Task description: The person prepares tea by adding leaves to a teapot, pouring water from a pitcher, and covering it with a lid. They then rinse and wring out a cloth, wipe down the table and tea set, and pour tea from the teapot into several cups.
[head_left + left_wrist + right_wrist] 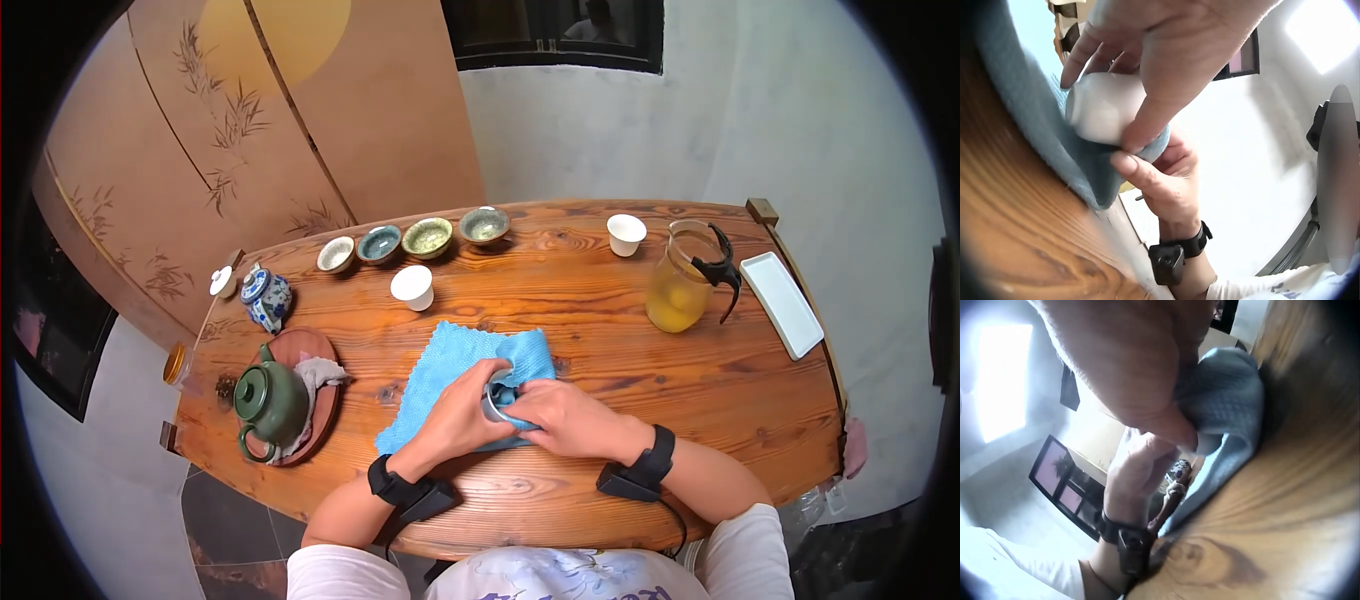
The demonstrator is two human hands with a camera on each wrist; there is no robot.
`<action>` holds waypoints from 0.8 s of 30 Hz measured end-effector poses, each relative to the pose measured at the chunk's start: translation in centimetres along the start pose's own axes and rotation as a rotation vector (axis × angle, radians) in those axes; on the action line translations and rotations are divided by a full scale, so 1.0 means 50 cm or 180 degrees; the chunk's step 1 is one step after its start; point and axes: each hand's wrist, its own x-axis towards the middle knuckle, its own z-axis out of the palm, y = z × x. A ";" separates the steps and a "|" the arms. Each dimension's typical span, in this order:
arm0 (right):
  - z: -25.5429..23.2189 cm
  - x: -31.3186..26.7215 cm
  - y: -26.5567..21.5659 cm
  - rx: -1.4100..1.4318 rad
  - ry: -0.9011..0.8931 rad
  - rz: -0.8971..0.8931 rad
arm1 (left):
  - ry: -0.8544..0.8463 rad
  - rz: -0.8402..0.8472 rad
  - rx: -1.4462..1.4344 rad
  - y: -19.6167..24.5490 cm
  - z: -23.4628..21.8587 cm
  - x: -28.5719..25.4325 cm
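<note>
Near the table's front edge, the left hand (462, 412) grips a small cup (492, 405) tilted on its side; the left wrist view shows the cup (1107, 107) as white, with the left hand's (1179, 56) fingers and thumb round it. The right hand (570, 415) pinches part of a blue cloth (440, 375) at the cup's mouth, some of it tucked inside. In the right wrist view the cloth (1229, 394) bunches beside the right hand (1129, 369), whose fingertips are partly hidden. The rest of the cloth lies spread on the wood under both hands.
A green teapot (270, 402) stands on a round tray (325, 415) at left, a blue-and-white pot (266, 297) behind it. Several bowls (428, 238) and two white cups (412, 287) (627, 234) stand farther back. A glass pitcher (680, 290) and white dish (782, 304) are at right.
</note>
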 end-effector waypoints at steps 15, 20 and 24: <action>-0.095 0.108 0.313 0.2088 0.3136 0.2225 | -0.0557 -0.0387 -0.0709 -0.061 -0.095 -0.070; -0.064 0.172 0.415 0.0686 0.3442 0.2265 | -0.0703 0.0183 -0.0560 -0.054 -0.061 -0.058; -0.055 0.196 0.400 -0.0719 0.1893 0.2895 | -0.0786 0.0209 -0.0827 -0.044 -0.058 -0.068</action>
